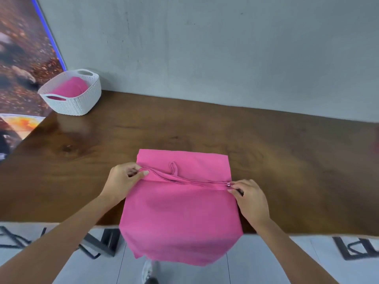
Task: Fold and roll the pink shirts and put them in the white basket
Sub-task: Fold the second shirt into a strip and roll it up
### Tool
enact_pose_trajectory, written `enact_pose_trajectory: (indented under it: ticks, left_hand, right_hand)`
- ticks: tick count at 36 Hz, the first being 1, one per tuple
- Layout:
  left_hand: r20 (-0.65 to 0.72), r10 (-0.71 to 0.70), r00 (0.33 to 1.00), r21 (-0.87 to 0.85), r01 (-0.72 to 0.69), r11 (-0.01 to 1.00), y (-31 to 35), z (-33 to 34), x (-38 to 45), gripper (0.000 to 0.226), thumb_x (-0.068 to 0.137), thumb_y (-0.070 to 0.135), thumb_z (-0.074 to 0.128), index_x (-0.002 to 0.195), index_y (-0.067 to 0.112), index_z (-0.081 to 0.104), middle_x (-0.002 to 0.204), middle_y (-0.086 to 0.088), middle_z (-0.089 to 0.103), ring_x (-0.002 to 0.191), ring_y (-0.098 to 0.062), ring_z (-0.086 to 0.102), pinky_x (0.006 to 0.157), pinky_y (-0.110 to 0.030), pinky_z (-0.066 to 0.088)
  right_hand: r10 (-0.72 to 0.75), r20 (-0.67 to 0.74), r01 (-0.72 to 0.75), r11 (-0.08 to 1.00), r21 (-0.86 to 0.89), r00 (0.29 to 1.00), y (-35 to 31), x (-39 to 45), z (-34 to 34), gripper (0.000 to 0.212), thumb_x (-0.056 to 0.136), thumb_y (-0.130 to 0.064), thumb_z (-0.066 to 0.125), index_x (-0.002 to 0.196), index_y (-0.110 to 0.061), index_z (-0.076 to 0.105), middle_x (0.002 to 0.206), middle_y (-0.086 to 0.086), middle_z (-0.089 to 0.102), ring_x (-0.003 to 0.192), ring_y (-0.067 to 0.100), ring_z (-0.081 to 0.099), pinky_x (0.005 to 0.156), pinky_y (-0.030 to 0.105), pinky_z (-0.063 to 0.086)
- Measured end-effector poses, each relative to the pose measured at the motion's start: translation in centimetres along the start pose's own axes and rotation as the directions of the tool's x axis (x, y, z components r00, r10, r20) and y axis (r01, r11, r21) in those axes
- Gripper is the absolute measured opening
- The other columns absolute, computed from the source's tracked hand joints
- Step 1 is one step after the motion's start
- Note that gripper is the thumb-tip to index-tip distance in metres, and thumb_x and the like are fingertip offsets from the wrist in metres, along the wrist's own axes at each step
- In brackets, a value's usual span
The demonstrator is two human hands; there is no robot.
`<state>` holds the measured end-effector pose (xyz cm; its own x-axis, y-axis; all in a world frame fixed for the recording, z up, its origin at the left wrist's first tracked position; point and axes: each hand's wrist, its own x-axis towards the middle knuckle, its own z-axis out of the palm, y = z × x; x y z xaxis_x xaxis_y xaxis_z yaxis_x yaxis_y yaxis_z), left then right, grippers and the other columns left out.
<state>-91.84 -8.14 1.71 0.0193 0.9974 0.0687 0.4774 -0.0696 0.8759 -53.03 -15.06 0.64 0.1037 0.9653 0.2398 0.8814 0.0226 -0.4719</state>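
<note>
Standing at a dark wooden table [205, 130], a person works on a pink shirt [180, 210] spread flat, its near part hanging over the table's front edge. A folded edge crosses the shirt from side to side. The left hand [123, 179] pinches that fold at its left end, thumb and fingers curled onto the cloth; the right hand [248, 197] pinches the right end the same way. A white basket [82, 101] sits at the far left corner, well apart from the shirt, with a rolled pink shirt [69, 89] inside (only its top shows). Between the hands and the basket lies bare wood. A grey wall [225, 48] rises behind the table.
</note>
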Motion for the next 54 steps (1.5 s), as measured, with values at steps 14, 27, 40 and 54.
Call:
enact_pose_trajectory:
  ticks: [14, 27, 40, 54]
  left_hand:
    - [0.063, -0.051, 0.997, -0.072, 0.056, 0.996, 3.4, 2.1, -13.6, 0.014, 0.086, 0.012, 0.08, 0.074, 0.007, 0.075, 0.078, 0.0, 0.077, 0.079, -0.019, 0.074, 0.073, -0.02, 0.057]
    - [0.067, -0.04, 0.997, -0.067, 0.045, 0.997, 5.5, 1.0, -19.0, 0.012, 0.082, 0.014, 0.084, 0.072, 0.013, 0.077, 0.075, 0.0, 0.076, 0.076, -0.022, 0.073, 0.075, -0.03, 0.056]
    - [-0.013, 0.042, 0.999, 0.043, -0.042, 0.998, 7.8, 1.6, -19.5, 0.016, 0.078, 0.02, 0.087, 0.069, 0.022, 0.074, 0.072, 0.009, 0.072, 0.07, -0.013, 0.066, 0.069, -0.025, 0.052]
    - [-0.036, 0.042, 0.998, 0.079, -0.039, 0.996, 8.0, 1.7, -19.6, 0.017, 0.081, 0.019, 0.084, 0.068, 0.024, 0.073, 0.062, 0.005, 0.066, 0.06, -0.009, 0.055, 0.062, -0.022, 0.045]
  right_hand:
    - [-0.041, -0.014, 0.042, 0.998, 0.036, 0.999, 3.2, -12.3, -4.9, 0.006, 0.079, -0.018, 0.084, 0.08, -0.023, 0.08, 0.083, -0.031, 0.061, 0.08, 0.001, 0.048, 0.071, 0.02, 0.045]
    - [-0.11, 0.033, 0.11, 0.994, 0.006, 0.993, 2.9, -16.8, -10.5, 0.013, 0.083, -0.026, 0.08, 0.071, -0.025, 0.076, 0.073, -0.035, 0.06, 0.085, 0.004, 0.049, 0.074, 0.009, 0.036]
    - [-0.139, 0.09, 0.154, 0.971, -0.18, 0.986, 2.3, -15.9, -13.2, 0.019, 0.095, -0.025, 0.067, 0.077, -0.02, 0.067, 0.074, -0.019, 0.056, 0.081, 0.011, 0.048, 0.067, 0.028, 0.036]
    - [-0.032, 0.064, 0.034, 0.999, -0.021, 0.997, 1.2, -15.2, -13.4, 0.02, 0.094, -0.022, 0.068, 0.076, -0.023, 0.06, 0.072, -0.014, 0.058, 0.072, 0.004, 0.054, 0.062, 0.02, 0.037]
